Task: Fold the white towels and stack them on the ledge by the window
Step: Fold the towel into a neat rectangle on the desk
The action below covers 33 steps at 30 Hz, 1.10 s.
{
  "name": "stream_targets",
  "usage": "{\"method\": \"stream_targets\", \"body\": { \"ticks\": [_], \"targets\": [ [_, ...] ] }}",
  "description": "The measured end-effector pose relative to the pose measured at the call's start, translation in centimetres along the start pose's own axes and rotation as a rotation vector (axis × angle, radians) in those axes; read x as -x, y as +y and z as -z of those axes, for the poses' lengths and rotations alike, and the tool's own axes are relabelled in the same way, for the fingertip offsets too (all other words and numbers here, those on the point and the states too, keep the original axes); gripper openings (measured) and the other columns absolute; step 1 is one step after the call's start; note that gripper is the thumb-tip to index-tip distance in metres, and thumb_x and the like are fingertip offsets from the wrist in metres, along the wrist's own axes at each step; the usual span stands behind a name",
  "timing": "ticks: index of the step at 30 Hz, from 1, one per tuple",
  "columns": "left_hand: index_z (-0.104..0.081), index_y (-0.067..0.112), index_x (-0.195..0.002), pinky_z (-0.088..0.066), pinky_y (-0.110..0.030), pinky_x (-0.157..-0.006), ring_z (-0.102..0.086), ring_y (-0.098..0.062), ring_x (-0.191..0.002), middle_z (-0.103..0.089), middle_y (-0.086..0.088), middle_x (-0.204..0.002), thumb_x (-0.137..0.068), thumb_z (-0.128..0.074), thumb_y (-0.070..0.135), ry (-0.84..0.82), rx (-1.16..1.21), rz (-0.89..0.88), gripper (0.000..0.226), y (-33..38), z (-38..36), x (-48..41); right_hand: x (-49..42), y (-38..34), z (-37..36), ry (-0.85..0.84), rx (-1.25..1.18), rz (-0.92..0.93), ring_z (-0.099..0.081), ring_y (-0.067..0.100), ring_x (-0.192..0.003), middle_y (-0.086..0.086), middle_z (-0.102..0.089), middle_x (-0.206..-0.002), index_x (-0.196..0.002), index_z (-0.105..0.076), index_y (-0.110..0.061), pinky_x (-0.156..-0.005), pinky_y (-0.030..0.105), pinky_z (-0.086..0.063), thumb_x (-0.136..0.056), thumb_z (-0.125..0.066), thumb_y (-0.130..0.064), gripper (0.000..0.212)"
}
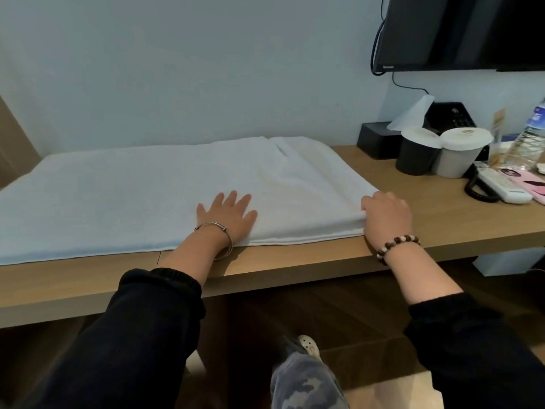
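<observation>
One white towel (147,196) lies spread flat on a long wooden tabletop (436,222) against a pale wall. Its far edge runs along the wall; its near edge runs just inside the tabletop's near edge, w/ a narrow strip of bare wood btwn them. The towel's left end passes out of view at the left. The right part is doubled over, so the right end is a thicker layer w/ a clean folded edge.

Two hands are on it. The left hand (228,215) lies palm down near the towel's near edge, fingers straight & spread, pressing the cloth flat. The right hand (386,215) is at the towel's near right corner, fingers curled round the edge & thumb on top, gripping the cloth. A metal bangle (218,231) is on the left wrist, a bead bracelet (395,246) on the right. Both sleeves are black.

Right of the towel is a stretch of bare wood. Beyond it, at the far right: 2 lidded cups, one dark (415,156) & one light (457,157), touching; 1 black tissue box (376,140) behind them; 1 corded phone (501,187); 1 water bottle (530,134). One dark TV (457,31) hangs on the wall above.
</observation>
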<state>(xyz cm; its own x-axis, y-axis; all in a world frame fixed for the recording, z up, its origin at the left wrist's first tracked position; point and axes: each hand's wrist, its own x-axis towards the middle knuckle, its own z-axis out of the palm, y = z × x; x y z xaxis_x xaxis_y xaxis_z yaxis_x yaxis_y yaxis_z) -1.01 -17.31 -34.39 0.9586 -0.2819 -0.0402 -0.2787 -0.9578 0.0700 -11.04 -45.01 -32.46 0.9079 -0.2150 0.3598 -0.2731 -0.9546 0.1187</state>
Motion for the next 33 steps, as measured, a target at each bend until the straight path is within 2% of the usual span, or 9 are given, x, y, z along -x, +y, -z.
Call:
{"method": "stream_targets", "body": {
  "ticks": [4, 7, 15, 18, 21, 24, 26, 30, 33],
  "targets": [
    [-0.002, 0.043, -0.148, -0.002, -0.057, -0.112, 0.004, -0.019, -0.146, 0.004, 0.009, -0.159, -0.096, -0.013, 0.053, -0.026, -0.024, -0.011, 0.054, -0.2, -0.1, 0.2, -0.4, -0.8, 1.1, -0.086, 0.097, -0.021, -0.054, 0.018, -0.083, -0.001, -0.058, -0.083, -0.094, -0.06, -0.018, -0.075, 0.031, -0.039, -0.093, -0.041, -0.015, 0.019],
    [-0.002, 0.044, -0.148, -0.002, -0.058, -0.111, 0.004, -0.019, -0.146, 0.004, 0.009, -0.159, -0.096, -0.014, 0.052, -0.043, -0.028, -0.015, 0.054, -0.3, 0.0, 0.2, -1.1, -2.2, 1.9, -0.076, -0.185, -0.048, -0.048, 0.016, -0.063, 0.001, -0.054, -0.07, -0.082, -0.061, -0.012, -0.065, 0.029, -0.037, -0.091, -0.04, -0.009, 0.023],
    [-0.015, 0.043, -0.147, -0.005, -0.055, -0.113, -0.005, -0.017, -0.146, -0.008, 0.009, -0.158, -0.096, -0.024, 0.057, 0.033, 0.052, -0.165, 0.054, -0.1, 0.6, 1.7, 0.7, -2.3, 1.0, -0.284, -0.642, 0.279, -0.041, 0.007, -0.098, -0.009, -0.048, -0.103, -0.106, -0.056, -0.028, -0.08, 0.025, -0.035, -0.085, -0.055, -0.02, 0.022],
    [-0.038, 0.037, -0.141, -0.022, -0.041, -0.113, -0.028, -0.015, -0.137, -0.031, 0.007, -0.151, -0.09, -0.05, 0.053, 0.102, 0.245, -0.4, 0.055, 0.9, 1.4, 3.3, 1.3, -2.2, 0.4, -0.208, -0.61, 0.282, -0.04, 0.004, -0.099, -0.011, -0.049, -0.105, -0.107, -0.06, -0.027, -0.084, 0.023, -0.034, -0.089, -0.058, -0.023, 0.019],
    [-0.057, 0.027, -0.126, -0.035, -0.027, -0.096, -0.044, -0.015, -0.118, -0.049, 0.003, -0.129, -0.087, -0.061, 0.04, 0.201, 0.196, -0.554, 0.041, 2.9, 1.5, 4.3, 1.9, -2.9, 0.6, -0.038, -0.592, 0.243, -0.048, 0.011, -0.096, -0.004, -0.057, -0.101, -0.1, -0.065, -0.016, -0.082, 0.022, -0.039, -0.087, -0.056, -0.009, 0.017],
    [-0.064, 0.02, -0.111, -0.039, -0.028, -0.084, -0.048, -0.017, -0.106, -0.055, 0.001, -0.114, -0.09, -0.058, 0.031, 0.253, 0.147, -0.579, 0.025, 3.7, 1.3, 4.6, 3.1, -3.5, 0.8, 0.178, -0.582, 0.288, -0.052, 0.019, -0.09, 0.004, -0.06, -0.09, -0.084, -0.068, -0.007, -0.077, 0.026, -0.043, -0.079, -0.06, 0.003, 0.014],
    [-0.064, 0.017, -0.1, -0.042, -0.031, -0.08, -0.048, -0.018, -0.101, -0.057, 0.001, -0.108, -0.09, -0.056, 0.029, 0.262, 0.144, -0.578, 0.017, 3.4, 1.3, 4.7, 3.5, -3.7, 0.6, 0.074, -0.579, 0.332, -0.05, 0.016, -0.092, -0.002, -0.057, -0.089, -0.086, -0.07, -0.008, -0.08, 0.025, -0.04, -0.082, -0.057, 0.0, 0.017],
    [-0.056, 0.014, -0.094, -0.041, -0.032, -0.073, -0.047, -0.02, -0.096, -0.055, -0.002, -0.102, -0.089, -0.053, 0.017, 0.284, 0.122, -0.578, 0.007, 3.4, 1.4, 4.8, 2.5, -2.7, 0.8, -0.072, -0.73, 0.141, -0.049, 0.011, -0.094, -0.006, -0.057, -0.091, -0.088, -0.07, -0.013, -0.084, 0.024, -0.037, -0.09, -0.044, -0.007, 0.027],
    [-0.056, 0.011, -0.096, -0.042, -0.037, -0.067, -0.049, -0.024, -0.093, -0.055, -0.006, -0.1, -0.091, -0.049, 0.013, 0.396, 0.095, -0.53, 0.008, 3.1, 2.0, 4.8, 1.8, -1.4, 0.7, -0.024, -0.518, 0.056, -0.046, 0.017, -0.101, 0.0, -0.06, -0.105, -0.098, -0.068, -0.017, -0.091, 0.034, -0.036, -0.092, -0.038, -0.008, 0.032]
  ]
}}
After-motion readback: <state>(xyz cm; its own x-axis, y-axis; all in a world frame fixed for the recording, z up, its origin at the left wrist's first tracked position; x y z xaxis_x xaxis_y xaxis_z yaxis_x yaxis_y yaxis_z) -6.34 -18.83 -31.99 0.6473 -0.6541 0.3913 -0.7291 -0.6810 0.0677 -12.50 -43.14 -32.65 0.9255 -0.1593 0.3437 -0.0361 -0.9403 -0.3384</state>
